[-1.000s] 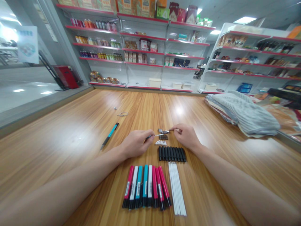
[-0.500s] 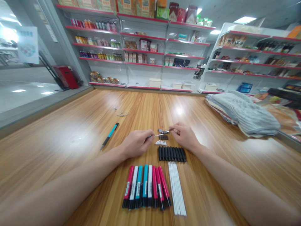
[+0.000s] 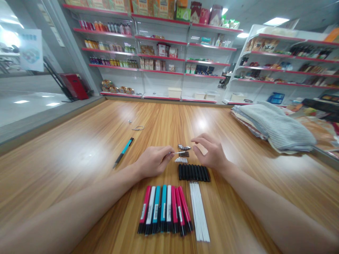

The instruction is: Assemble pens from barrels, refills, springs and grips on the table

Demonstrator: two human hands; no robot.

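A thin white pen refill (image 3: 180,152) pokes out to the right from between the pinched fingers of my left hand (image 3: 153,160). My right hand (image 3: 209,150) hovers with thumb and forefinger apart, nothing visible between them. Between the hands lie an arc of small silver metal tips (image 3: 184,147), a row of tiny dark springs or similar parts (image 3: 183,154) and small white pieces (image 3: 181,160). Closer to me come black grip sleeves (image 3: 194,173), long white refills (image 3: 199,211) and several pink, white and blue pen barrels (image 3: 163,208) with black ends.
An assembled blue and black pen (image 3: 123,152) lies to the left. Beyond it are a small wire loop (image 3: 138,128) and a tiny silver piece (image 3: 129,121). Folded striped cloth (image 3: 275,127) is stacked at the right. Stocked shelves (image 3: 161,56) stand behind the table.
My right hand has opened and drawn slightly away from the silver tips; the small thing it pinched is no longer in its fingers. My left hand still holds the refill, nearly unmoved.
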